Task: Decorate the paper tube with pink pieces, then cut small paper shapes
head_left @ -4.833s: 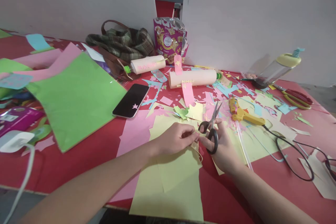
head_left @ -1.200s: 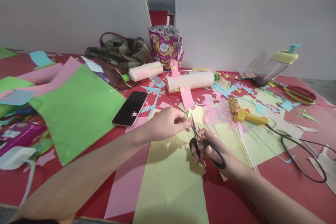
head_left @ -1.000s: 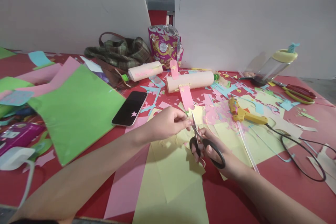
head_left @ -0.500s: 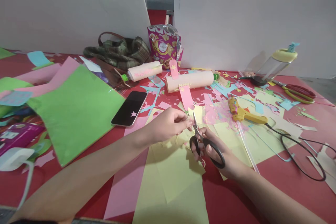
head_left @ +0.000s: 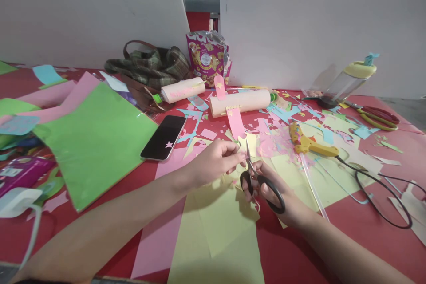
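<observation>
My right hand (head_left: 269,191) grips a pair of black-handled scissors (head_left: 273,193), fingers through the loops, the blades slightly apart and pointing away from me. Close beside the blades, my left hand (head_left: 221,159) is closed in a pinch at the fingertips. A small pale scrap seems to be between them, too small to make out. Below both hands lie sheets of pale yellow paper (head_left: 226,230). Just beyond them is a paper-wrapped tube (head_left: 251,101) with a green cap, pink tabs and small yellow stars on it.
A yellow glue gun (head_left: 313,145) with a black cord lies right. A phone (head_left: 163,137) and green sheets (head_left: 96,142) lie left. Behind stand a snack bag (head_left: 206,60), a second wrapped tube (head_left: 183,90) and a plaid bag (head_left: 159,64). Red-handled scissors (head_left: 379,117) rest far right.
The scissor blades have opened a little wider beside my left fingertips. Both hands stay in nearly the same place.
</observation>
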`<action>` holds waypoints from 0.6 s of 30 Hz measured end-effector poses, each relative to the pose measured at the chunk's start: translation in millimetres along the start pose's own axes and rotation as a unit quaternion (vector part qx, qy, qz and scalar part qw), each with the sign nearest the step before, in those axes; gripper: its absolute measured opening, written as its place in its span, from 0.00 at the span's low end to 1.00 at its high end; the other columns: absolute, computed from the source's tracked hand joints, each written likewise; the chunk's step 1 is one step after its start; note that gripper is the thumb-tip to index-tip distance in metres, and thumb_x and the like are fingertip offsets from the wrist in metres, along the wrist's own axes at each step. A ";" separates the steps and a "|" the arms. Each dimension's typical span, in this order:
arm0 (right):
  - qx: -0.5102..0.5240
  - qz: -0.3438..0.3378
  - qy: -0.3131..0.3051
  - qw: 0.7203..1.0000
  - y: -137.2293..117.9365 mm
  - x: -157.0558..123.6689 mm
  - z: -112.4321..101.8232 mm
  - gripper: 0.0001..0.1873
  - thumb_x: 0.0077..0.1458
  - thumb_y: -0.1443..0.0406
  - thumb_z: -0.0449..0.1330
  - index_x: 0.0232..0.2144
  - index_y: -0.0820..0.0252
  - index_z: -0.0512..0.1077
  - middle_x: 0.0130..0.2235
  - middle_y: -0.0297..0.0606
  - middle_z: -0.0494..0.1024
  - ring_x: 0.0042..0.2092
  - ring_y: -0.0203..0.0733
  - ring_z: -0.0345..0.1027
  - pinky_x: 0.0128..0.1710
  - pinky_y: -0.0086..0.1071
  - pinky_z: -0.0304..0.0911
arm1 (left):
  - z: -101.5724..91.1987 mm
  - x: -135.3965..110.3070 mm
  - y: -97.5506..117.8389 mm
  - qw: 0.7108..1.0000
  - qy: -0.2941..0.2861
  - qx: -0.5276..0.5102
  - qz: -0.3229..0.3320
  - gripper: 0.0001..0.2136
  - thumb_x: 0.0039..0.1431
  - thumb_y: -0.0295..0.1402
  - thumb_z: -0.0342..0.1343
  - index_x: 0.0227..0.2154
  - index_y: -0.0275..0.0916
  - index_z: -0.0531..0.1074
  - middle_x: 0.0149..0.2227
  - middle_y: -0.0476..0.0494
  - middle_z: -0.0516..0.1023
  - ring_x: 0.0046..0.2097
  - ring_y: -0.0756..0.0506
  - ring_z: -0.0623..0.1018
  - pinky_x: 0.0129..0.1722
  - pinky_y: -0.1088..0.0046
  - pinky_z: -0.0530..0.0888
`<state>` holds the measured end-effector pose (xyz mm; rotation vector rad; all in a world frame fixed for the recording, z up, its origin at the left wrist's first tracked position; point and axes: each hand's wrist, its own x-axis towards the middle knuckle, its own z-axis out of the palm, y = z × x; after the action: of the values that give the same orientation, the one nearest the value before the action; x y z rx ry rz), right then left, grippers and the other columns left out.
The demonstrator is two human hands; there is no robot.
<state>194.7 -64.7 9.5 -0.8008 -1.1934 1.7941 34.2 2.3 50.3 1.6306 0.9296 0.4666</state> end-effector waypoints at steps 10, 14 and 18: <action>-0.001 -0.005 0.010 1.000 3.7 -0.9 -1.6 0.16 0.49 0.55 0.54 0.33 0.56 0.53 0.31 0.34 0.63 0.30 0.33 0.59 0.27 0.29 0.54 | 7.2 -0.3 -1.6 0.999 0.012 -0.021 0.029 0.12 0.54 0.35 0.43 0.19 0.35 0.61 0.17 0.54 0.57 0.21 0.55 0.61 0.22 0.78 0.58; -0.007 -0.002 0.017 1.000 3.9 -0.9 -1.2 0.17 0.48 0.54 0.54 0.33 0.56 0.53 0.30 0.34 0.64 0.30 0.34 0.59 0.27 0.29 0.54 | 9.8 -0.4 -2.3 0.998 0.012 -0.035 0.044 0.13 0.54 0.32 0.42 0.17 0.36 0.57 0.17 0.54 0.57 0.22 0.55 0.61 0.24 0.77 0.59; -0.011 -0.006 0.017 1.000 3.9 -0.9 -1.1 0.16 0.48 0.54 0.54 0.33 0.56 0.53 0.31 0.35 0.63 0.30 0.34 0.58 0.27 0.29 0.54 | 13.5 -0.7 -3.6 0.997 0.020 -0.062 0.032 0.14 0.54 0.34 0.41 0.16 0.36 0.57 0.17 0.54 0.57 0.21 0.55 0.61 0.23 0.77 0.59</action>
<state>195.0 -65.9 5.6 -0.8328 -1.1958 1.7523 42.4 -6.6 43.4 1.5465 0.8641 0.5912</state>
